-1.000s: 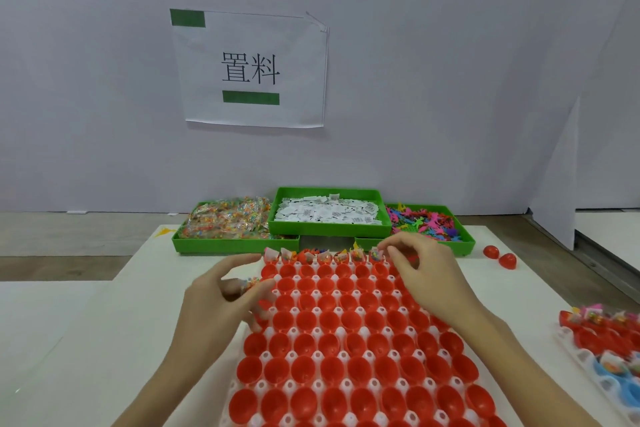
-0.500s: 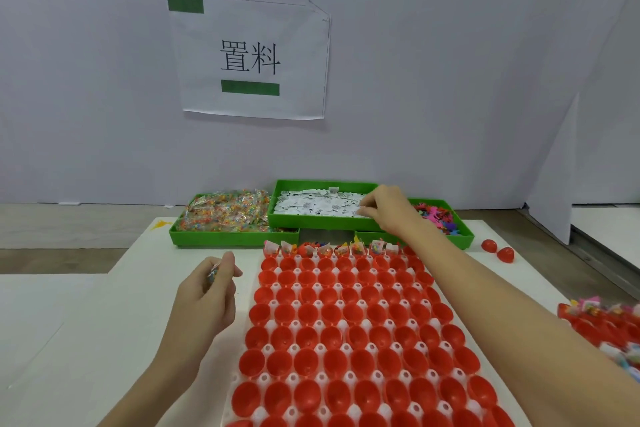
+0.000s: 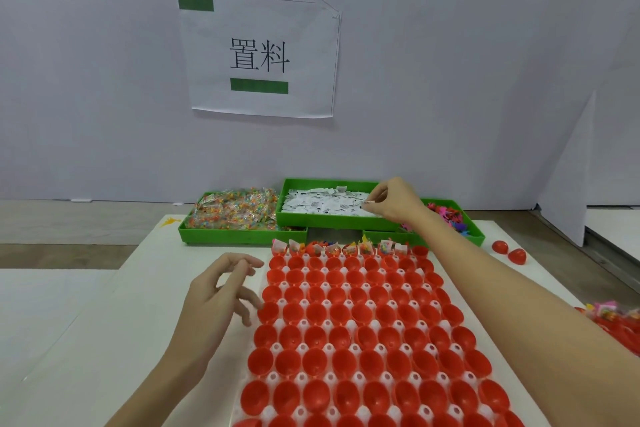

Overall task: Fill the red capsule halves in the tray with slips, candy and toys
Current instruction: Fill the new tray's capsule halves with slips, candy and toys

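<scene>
A white tray (image 3: 304, 322) of red capsule halves (image 3: 363, 336) lies before me; only its back row (image 3: 332, 248) holds slips, candy and toys. Behind it stand three green bins: candy packets (image 3: 235, 211) on the left, white slips (image 3: 322, 204) in the middle, coloured toys (image 3: 450, 215) on the right. My right hand (image 3: 394, 201) reaches over the slip bin and pinches one slip (image 3: 370, 202) between thumb and fingers. My left hand (image 3: 221, 291) hovers at the tray's left edge with fingers loosely curled; nothing shows in it.
Two loose red halves (image 3: 509, 251) lie on the table to the right of the toy bin. A second tray (image 3: 616, 326) with filled capsules shows at the right edge. A paper sign (image 3: 259, 55) hangs on the wall behind.
My right hand left the tray's back row, reached to the slip bin and picked up a slip. My left hand drew off the tray's left edge and its fingers loosened.
</scene>
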Demonstrator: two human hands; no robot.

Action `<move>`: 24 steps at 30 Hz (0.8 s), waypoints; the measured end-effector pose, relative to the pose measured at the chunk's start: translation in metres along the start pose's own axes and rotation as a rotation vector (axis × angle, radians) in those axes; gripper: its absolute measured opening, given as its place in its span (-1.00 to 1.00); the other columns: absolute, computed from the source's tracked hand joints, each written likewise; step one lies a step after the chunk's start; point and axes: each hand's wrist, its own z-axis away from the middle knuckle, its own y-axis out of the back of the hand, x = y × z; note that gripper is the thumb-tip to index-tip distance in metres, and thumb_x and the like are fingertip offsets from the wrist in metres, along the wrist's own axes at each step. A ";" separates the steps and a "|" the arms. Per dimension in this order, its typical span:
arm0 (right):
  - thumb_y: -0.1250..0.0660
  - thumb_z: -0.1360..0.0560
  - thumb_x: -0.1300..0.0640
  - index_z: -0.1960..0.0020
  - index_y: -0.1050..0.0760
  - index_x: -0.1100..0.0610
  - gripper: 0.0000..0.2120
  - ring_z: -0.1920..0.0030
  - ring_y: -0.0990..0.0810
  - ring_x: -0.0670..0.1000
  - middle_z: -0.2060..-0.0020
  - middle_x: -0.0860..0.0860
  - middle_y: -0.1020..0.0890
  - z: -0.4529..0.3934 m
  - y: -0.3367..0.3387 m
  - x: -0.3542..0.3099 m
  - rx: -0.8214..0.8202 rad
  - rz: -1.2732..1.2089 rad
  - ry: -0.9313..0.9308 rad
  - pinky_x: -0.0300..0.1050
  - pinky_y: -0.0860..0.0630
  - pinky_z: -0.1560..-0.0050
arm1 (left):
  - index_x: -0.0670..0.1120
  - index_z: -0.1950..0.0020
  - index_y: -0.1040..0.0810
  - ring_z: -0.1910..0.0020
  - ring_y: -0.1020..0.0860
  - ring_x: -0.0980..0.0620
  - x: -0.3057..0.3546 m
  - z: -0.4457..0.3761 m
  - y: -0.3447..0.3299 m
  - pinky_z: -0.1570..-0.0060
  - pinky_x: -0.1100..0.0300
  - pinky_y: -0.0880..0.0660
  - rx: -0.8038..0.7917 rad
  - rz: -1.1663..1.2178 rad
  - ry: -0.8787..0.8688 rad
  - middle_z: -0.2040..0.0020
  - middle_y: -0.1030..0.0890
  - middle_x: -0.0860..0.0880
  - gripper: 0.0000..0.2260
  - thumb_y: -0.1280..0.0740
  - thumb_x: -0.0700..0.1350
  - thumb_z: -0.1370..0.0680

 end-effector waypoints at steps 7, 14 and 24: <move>-0.55 -0.45 0.15 0.03 -0.68 0.16 -0.87 0.15 -0.74 0.04 0.20 0.05 -0.75 0.063 0.014 -0.015 0.069 -0.492 0.010 -0.13 -0.66 0.04 | 0.16 -0.05 -0.76 0.21 -0.67 0.06 0.013 0.010 -0.004 0.13 0.36 -0.57 -0.087 0.010 -0.056 0.14 -0.72 0.00 -0.85 -0.43 -0.03 -0.55; -0.53 -0.46 0.25 -0.05 -0.71 0.22 -0.82 0.03 -0.74 0.10 0.06 0.14 -0.75 0.171 0.005 -0.046 -0.228 -0.856 -0.005 -0.15 -0.67 0.00 | -0.07 0.05 -0.73 0.06 -0.75 -0.18 0.023 0.023 -0.015 0.06 0.17 -0.67 -0.204 0.201 -0.021 0.07 -0.75 -0.19 -0.90 -0.52 -0.11 -0.45; -0.49 -0.52 0.25 -0.03 -0.70 0.21 -0.89 0.10 -0.76 0.10 0.14 0.12 -0.76 0.218 -0.017 -0.068 -0.287 -0.810 0.080 -0.15 -0.67 0.01 | -0.07 0.08 -0.77 0.11 -0.73 -0.04 0.027 0.037 -0.024 0.06 0.31 -0.61 -0.246 0.120 -0.028 0.12 -0.75 -0.11 -0.84 -0.57 -0.05 -0.39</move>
